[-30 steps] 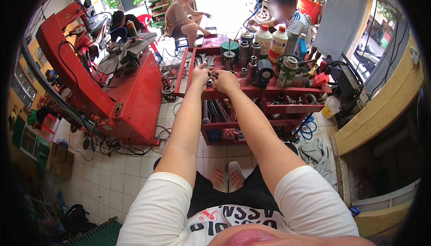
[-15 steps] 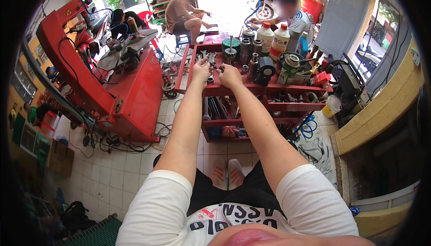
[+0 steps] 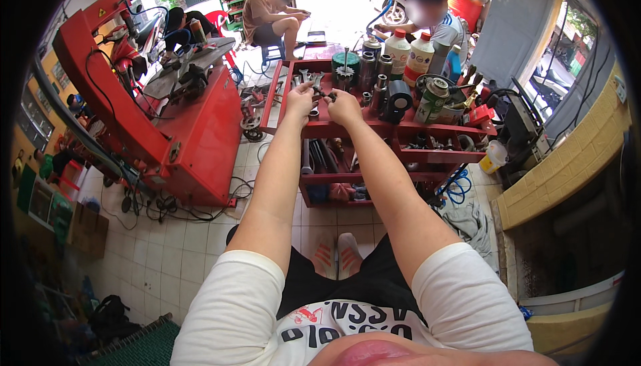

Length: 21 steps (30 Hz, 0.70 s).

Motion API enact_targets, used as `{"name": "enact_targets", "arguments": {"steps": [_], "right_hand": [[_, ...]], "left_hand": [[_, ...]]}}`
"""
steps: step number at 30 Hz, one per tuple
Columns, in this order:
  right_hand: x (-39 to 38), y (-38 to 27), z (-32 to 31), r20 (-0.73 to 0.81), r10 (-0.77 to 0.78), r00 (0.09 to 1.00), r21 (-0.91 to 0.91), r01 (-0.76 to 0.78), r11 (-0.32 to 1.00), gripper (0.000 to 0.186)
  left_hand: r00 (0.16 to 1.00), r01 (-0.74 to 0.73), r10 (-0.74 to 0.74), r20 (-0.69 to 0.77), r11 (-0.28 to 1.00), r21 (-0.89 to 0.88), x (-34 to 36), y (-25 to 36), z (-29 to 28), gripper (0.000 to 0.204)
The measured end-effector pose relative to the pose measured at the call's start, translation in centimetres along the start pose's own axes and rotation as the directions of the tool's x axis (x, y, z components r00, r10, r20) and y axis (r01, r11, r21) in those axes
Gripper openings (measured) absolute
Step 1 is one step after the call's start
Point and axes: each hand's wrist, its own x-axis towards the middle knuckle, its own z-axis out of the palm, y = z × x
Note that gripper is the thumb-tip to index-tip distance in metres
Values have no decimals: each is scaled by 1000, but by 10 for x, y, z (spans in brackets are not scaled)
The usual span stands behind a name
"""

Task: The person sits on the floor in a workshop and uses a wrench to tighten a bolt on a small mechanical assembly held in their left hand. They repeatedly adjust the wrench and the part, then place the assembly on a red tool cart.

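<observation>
Both my arms reach out over the top tray of a red tool cart (image 3: pixel 400 132). My left hand (image 3: pixel 300 101) is closed, its fingers pinching one side of a small dark metal part (image 3: pixel 320 92). On the other side my right hand (image 3: pixel 344 108) is closed round the same part, or one joined to it; the exact kind is too small to tell. Wrenches (image 3: pixel 308 76) lie in the tray just beyond my left hand. A short steel socket (image 3: pixel 314 115) stands below the hands. To the right of my right hand, taller sockets (image 3: pixel 378 94) stand upright.
White bottles with red caps (image 3: pixel 419 52), a green spray can (image 3: pixel 433 102) and a black round-ended object (image 3: pixel 398 102) crowd the cart's right half. A large red machine (image 3: pixel 193 132) stands left. Two people sit beyond the cart. Cables (image 3: pixel 167 209) trail over the tiled floor.
My hands stay over the tray with the metal part and have shifted only slightly. The seated person at the back has raised their hands. A motorbike has come into view outside.
</observation>
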Motion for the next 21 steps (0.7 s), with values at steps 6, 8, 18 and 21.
{"name": "enact_targets", "arguments": {"steps": [6, 8, 18, 21], "right_hand": [[-1, 0, -1, 34, -22, 999, -10, 22, 1000, 27], [-3, 1, -3, 34, -24, 999, -20, 25, 999, 26], [0, 3, -1, 7, 5, 1000, 23, -5, 1000, 23], [5, 3, -3, 5, 40, 999, 28, -40, 999, 41]], "left_hand": [[994, -45, 59, -90, 988, 150, 0, -2, 2, 23], [998, -52, 53, -17, 996, 69, -5, 0, 5, 23], [983, 8, 22, -185, 987, 163, -9, 8, 13, 22], [992, -81, 91, -88, 991, 109, -6, 4, 8, 20]]}}
